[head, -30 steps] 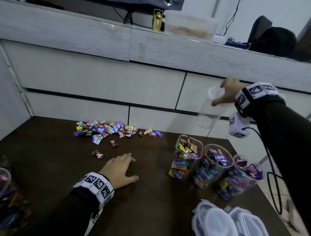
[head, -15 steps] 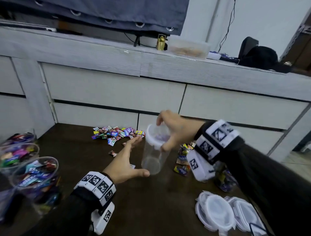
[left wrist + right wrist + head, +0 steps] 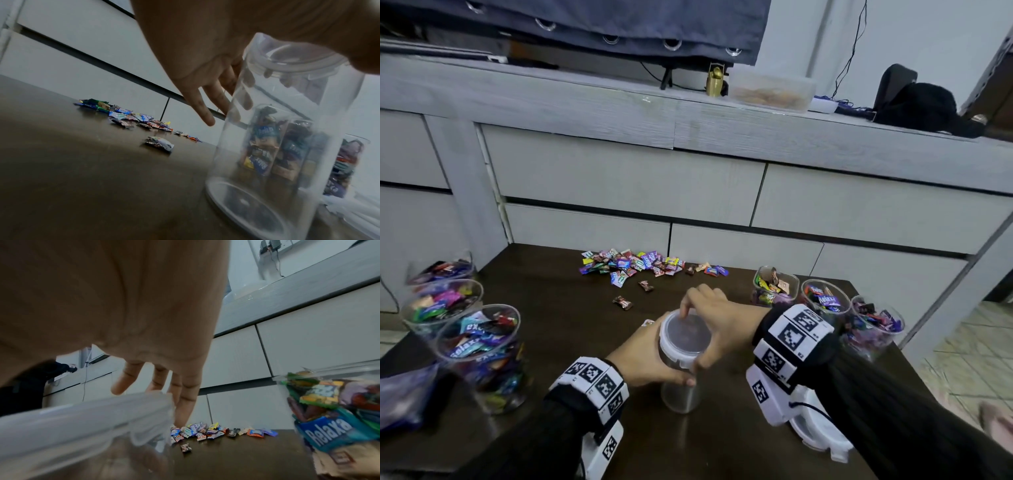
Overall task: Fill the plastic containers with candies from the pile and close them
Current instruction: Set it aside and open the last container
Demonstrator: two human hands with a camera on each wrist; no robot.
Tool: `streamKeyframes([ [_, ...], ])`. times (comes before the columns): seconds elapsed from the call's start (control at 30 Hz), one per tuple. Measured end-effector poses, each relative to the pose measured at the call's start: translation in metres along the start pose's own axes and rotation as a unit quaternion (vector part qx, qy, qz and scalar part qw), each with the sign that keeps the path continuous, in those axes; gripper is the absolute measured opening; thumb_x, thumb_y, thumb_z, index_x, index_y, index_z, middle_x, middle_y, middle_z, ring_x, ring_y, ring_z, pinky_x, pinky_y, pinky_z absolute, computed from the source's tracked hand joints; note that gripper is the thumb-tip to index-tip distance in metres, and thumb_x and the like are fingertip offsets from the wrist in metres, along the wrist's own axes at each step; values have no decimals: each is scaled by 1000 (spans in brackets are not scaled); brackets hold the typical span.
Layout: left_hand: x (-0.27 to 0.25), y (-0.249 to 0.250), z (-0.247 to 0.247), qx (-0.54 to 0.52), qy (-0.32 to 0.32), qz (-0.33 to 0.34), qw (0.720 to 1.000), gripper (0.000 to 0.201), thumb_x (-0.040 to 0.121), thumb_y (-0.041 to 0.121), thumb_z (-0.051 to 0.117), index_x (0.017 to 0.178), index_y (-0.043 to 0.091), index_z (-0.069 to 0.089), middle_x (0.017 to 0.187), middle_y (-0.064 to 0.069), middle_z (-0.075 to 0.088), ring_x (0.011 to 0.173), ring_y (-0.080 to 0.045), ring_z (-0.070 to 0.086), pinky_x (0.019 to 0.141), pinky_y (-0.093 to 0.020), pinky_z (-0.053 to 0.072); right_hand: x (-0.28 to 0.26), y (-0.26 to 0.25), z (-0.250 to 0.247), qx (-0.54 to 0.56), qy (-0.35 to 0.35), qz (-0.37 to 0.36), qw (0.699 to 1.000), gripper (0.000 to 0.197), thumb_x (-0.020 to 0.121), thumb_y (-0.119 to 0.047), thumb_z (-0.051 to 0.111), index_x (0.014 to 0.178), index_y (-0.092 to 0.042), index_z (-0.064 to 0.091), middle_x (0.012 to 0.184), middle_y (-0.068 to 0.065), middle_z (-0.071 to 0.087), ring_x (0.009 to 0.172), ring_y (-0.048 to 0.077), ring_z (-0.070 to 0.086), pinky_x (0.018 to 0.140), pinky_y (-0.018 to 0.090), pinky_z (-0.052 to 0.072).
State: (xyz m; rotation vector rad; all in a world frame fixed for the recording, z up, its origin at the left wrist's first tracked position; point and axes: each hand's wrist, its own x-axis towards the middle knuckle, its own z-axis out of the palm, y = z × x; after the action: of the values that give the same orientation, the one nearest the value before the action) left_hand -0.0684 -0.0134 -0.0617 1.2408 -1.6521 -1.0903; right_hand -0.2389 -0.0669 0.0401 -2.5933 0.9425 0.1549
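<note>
Head view: empty container [image 3: 681,370] standing on desk [image 3: 551,325], gripped by left hand [image 3: 643,356]; right hand [image 3: 717,320] pinching its lid [image 3: 685,334].

Left wrist: could tip if pushed.

Right wrist: candies [image 3: 207,431] far behind; may get knocked.

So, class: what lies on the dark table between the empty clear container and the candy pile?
Head view: two loose wrapped candies on bare tabletop.

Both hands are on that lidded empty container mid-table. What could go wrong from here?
1. The empty container has its lid on; sealing it now would likely leave it unfilled.
2. The right hand works close to the open filled containers; a wide wrist move could tip one.
3. The left hand grips only the upper wall, so the container may tilt.
</note>
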Motion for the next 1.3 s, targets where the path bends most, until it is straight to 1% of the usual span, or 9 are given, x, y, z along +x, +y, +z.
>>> streamKeyframes([
  [0.13,1,0,2,2,-12,-11,1000,84,54,5,95,122,30,52,117,29,65,113,7,59,88,-5,43,9,8,-3,130,42,48,989,46,83,-45,68,113,-17,47,110,1,51,99,16,47,85,26,41],
  [0.23,2,2,0,20,-26,-33,999,78,57,6,94,118,33,53,110,28,68,111,10,58,87,-2,41,26,9,2,121,57,123,983,41,97,-52,38,93,-14,52,98,6,57,92,22,51,79,29,37],
  [0.43,4,6,-1,27,-68,-53,996,77,62,2,90,126,22,53,119,10,66,114,2,60,97,-14,44,44,8,18,117,42,168,978,46,104,-30,24,104,0,59,123,23,56,116,32,51,92,31,37],
  [0.63,4,1,1,15,-65,-51,996,80,61,3,91,130,17,53,121,7,67,116,-1,60,99,-16,44,43,14,20,140,72,163,974,29,102,-37,28,101,-9,37,119,21,55,108,31,53,81,32,35],
  [0.8,1,-5,9,-2,-21,-23,1000,85,54,25,96,125,33,51,119,28,64,116,7,57,93,-5,42,26,25,15,164,69,187,966,47,85,-66,49,87,-19,50,91,5,61,78,21,59,64,28,46],
  [0.87,0,-8,12,-6,-4,-5,1000,92,50,40,95,129,36,48,124,26,61,121,4,55,97,-7,41,15,31,10,224,7,201,954,53,79,-64,59,87,-12,59,75,5,63,58,18,62,49,27,52],
  [0.97,0,-11,13,-1,2,7,1000,93,51,49,93,131,38,48,127,26,60,122,4,54,98,-7,40,6,42,9,321,-2,202,925,47,79,-52,69,80,-6,62,58,4,63,49,15,63,49,25,54],
  [1.13,1,-11,13,26,9,16,1000,86,51,58,90,126,44,49,125,32,59,120,8,53,95,-3,38,8,49,27,343,29,168,924,48,84,-54,62,59,-14,49,43,-1,51,35,11,50,39,19,35],
  [1.3,1,-14,14,32,5,23,999,94,53,57,90,134,37,46,129,27,58,125,4,51,103,-11,38,12,52,27,321,37,170,931,45,82,-58,60,67,-17,47,52,0,51,36,9,46,35,16,31],
])
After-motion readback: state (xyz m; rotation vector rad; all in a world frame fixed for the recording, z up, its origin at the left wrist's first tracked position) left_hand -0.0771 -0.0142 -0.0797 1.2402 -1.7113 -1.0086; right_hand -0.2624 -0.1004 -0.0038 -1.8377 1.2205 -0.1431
